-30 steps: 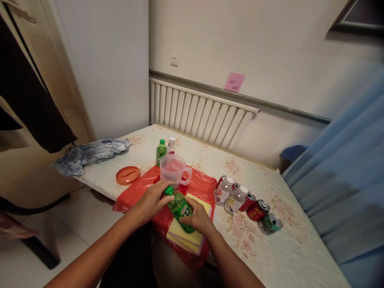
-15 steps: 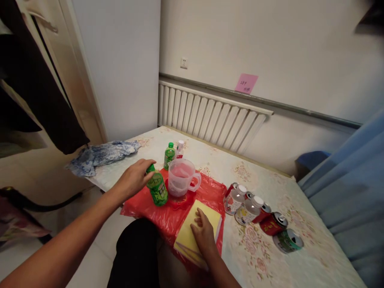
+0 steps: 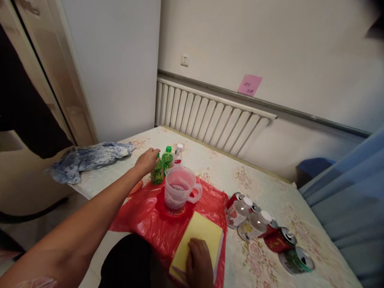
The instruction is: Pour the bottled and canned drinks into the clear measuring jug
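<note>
My left hand grips a green-labelled drink bottle by its green cap, with the fingers closed around the top. The bottle is upright at the left back of the red plastic sheet, beside another green bottle and a clear bottle with a white cap. A translucent measuring jug with dark specks inside sits on a red scalloped dish. My right hand rests on a yellow notebook or paper stack, fingers loosely bent, holding nothing I can see.
Right of the sheet stand two white-capped bottles among several cans, including a red can and a green can. A blue-white cloth lies at the table's left edge. A radiator runs behind the flowered tablecloth.
My left hand has carried the green bottle back and away from the jug, next to the other bottles. My right hand has shifted towards me on the yellow notebook. The view has tilted slightly.
</note>
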The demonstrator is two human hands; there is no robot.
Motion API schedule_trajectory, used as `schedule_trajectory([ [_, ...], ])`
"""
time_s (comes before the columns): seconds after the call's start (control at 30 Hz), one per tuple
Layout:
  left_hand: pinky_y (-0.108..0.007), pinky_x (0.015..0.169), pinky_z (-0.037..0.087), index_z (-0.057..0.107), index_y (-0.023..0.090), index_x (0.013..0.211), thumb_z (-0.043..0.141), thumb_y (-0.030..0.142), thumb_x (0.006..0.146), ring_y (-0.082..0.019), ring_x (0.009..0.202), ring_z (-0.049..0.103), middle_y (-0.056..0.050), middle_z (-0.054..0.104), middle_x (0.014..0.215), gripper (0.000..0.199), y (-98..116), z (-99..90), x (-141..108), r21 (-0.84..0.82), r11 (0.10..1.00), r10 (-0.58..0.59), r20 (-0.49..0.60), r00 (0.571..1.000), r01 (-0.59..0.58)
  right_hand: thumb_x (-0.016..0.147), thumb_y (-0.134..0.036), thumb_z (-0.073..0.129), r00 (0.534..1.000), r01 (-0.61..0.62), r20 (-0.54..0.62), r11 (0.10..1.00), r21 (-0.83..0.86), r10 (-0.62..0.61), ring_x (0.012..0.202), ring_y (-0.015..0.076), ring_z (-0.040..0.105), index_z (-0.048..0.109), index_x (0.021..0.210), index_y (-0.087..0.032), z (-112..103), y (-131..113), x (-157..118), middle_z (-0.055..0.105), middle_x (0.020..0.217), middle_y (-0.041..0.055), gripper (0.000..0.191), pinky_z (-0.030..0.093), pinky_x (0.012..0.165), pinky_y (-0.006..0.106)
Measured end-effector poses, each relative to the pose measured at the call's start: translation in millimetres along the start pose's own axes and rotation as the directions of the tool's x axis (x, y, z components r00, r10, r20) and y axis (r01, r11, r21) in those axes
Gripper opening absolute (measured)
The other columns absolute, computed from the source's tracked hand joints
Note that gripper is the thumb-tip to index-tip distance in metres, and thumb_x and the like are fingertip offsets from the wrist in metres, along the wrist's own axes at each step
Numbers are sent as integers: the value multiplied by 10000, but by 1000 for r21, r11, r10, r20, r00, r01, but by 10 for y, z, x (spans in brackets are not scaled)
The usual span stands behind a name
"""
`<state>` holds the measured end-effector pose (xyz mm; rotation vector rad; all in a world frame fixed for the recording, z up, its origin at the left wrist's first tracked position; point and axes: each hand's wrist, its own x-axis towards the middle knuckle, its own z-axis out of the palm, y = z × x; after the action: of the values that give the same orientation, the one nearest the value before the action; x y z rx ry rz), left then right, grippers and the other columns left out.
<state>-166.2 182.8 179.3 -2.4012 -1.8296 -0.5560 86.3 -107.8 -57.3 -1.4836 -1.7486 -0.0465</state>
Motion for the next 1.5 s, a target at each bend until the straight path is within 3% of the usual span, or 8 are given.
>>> schedule_trajectory([
  [0.33,-358,857,494,521,199,1342,480,287,925,-292,1091,629,-151,603,1226,428,-3,165,205,3,999,-46,35,998,46,796,-32,484,998,68,13,998,-11,-68,1015,270,629,614,1086,-235,6,11,-3,657,1097,112,377,560,886,475],
  [0.6,-385,907,479,348,191,1462,491,415,922,-310,1154,607,-172,573,1323,602,-56,63,104,-11,995,-102,19,995,103,766,-9,457,998,63,-32,998,24,-62,980,267,622,601,1071,-232,-10,-61,42,656,1069,108,405,546,881,493],
  [0.87,-378,938,473,373,105,1429,470,396,903,-300,1145,600,-188,589,1302,609,-98,-1,-450,-118,984,-148,-139,979,132,746,-26,499,998,-61,-17,991,115,63,951,249,632,624,1071,-247,-156,-140,115,677,1026,82,412,554,866,442],
  [1.0,-368,856,506,415,131,1387,459,442,894,-223,839,663,-119,650,1169,584,33,21,-969,-281,949,-195,-169,966,142,740,-72,551,981,-178,-26,948,262,192,931,223,646,629,1074,-232,-323,-99,145,680,1001,67,378,553,854,374],
  [1.1,-348,812,514,502,149,1304,483,488,860,-239,869,671,-88,685,1069,559,181,131,-1404,-396,905,-233,-165,958,152,780,-174,601,912,-348,-108,884,311,397,951,225,658,632,1087,-211,-529,72,139,691,1024,75,311,537,872,358],
  [1.2,-325,729,528,575,173,1201,475,532,833,-232,791,683,-67,712,972,523,386,322,-1818,-488,860,-209,-65,976,152,800,-324,635,733,-535,-293,787,308,613,969,244,650,611,1124,-176,-833,379,190,688,1060,105,356,514,891,367],
  [1.3,-297,656,535,610,190,1131,469,573,812,-221,726,689,-39,724,863,518,647,510,-2153,-588,795,-158,41,987,151,753,-448,665,570,-633,-490,733,251,660,963,279,636,584,1154,-135,-1165,746,349,671,1084,151,515,498,867,384],
  [1.5,-337,736,552,656,241,1034,506,533,795,-250,794,710,-35,752,851,406,1112,642,-2500,-663,739,-5,167,986,116,682,-521,708,535,-715,-602,697,52,593,1026,347,609,577,1176,-73,-1427,1243,707,658,1115,236,679,452,872,403],
])
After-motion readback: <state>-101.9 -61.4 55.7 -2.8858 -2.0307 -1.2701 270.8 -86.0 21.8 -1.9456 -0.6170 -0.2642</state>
